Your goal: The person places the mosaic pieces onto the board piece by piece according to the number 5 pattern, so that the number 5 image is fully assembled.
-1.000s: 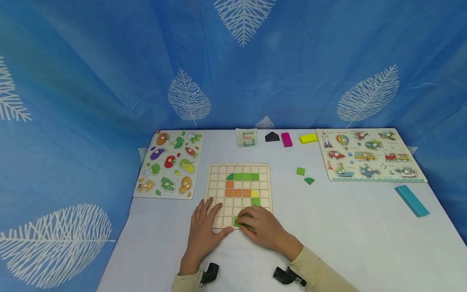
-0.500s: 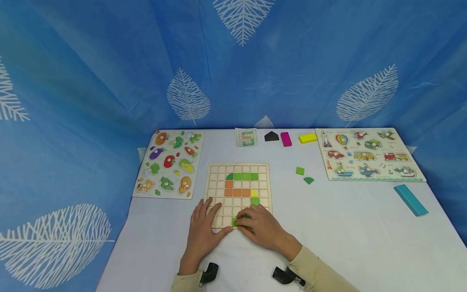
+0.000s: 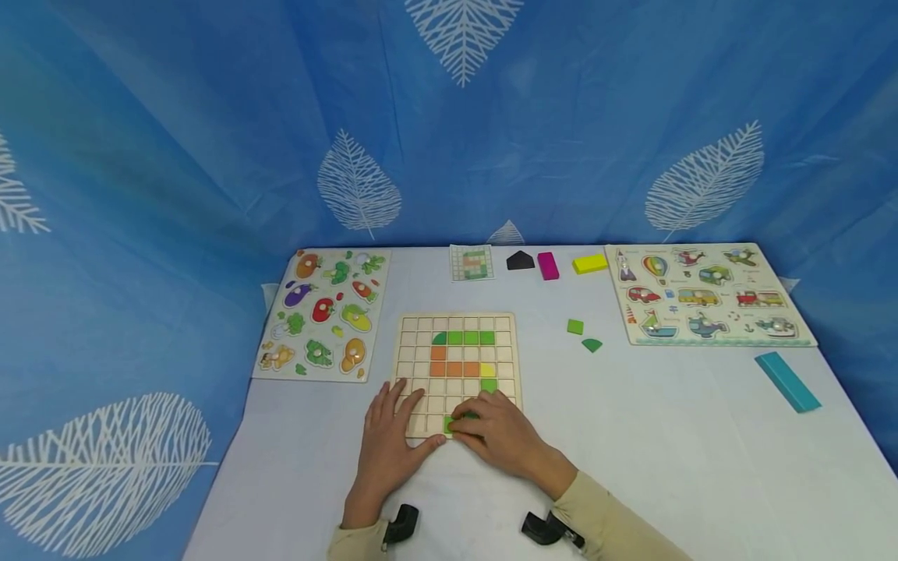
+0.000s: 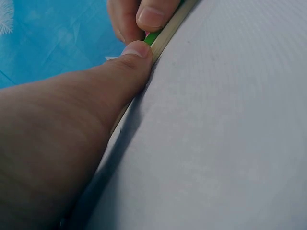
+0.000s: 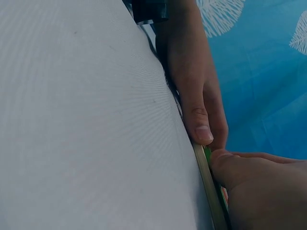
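A wooden grid board point(image 3: 424, 326) lies in front of me in the head view, with green, orange and yellow tiles in some cells. My left hand point(image 3: 390, 441) rests on its lower left corner, fingers spread and thumb at the near edge. On the near row, my right hand point(image 3: 503, 436) has its fingers curled and pinches a green square tile point(image 3: 447, 425), partly covered by the fingertips. More green shows between those fingers. Both wrist views have the thumbs close together at the board's edge, beside a green sliver point(image 4: 152, 37).
A small pattern card point(image 3: 471, 263) lies behind the board. Loose are a green square point(image 3: 575, 326), a green quarter-round tile point(image 3: 592, 344), and black point(image 3: 521, 261), magenta point(image 3: 548, 266), yellow point(image 3: 590, 264) and teal blocks point(image 3: 788, 382). Vegetable point(image 3: 330, 366) and vehicle puzzles point(image 3: 730, 333) flank them.
My right fingers have shifted slightly over the near row, and green shows between them where it was less visible a second ago. The left hand stays in place on the board.
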Tool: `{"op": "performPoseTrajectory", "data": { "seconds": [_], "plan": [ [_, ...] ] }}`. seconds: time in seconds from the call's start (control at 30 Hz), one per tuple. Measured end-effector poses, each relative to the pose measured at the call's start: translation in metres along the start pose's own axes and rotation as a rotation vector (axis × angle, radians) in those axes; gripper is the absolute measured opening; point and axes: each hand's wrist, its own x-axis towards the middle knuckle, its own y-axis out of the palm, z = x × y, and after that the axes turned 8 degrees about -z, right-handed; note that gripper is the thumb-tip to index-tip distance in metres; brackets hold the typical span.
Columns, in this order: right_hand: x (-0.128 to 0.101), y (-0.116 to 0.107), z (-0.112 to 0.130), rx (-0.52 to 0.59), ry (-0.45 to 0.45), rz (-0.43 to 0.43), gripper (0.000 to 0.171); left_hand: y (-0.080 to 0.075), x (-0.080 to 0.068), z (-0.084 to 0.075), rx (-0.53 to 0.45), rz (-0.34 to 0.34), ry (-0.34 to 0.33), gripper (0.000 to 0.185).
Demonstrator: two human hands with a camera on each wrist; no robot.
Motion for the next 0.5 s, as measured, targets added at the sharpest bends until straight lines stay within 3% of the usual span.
{"op": "performPoseTrajectory", "data": {
  "seconds": [0.5],
  "plan": [
    [0.001,-0.0006,0.0002,-0.053,-0.014,0.01,0.015,-0.0002,0.0006,-0.0003,0.003,0.01,0.0,0.08]
  ]
}}
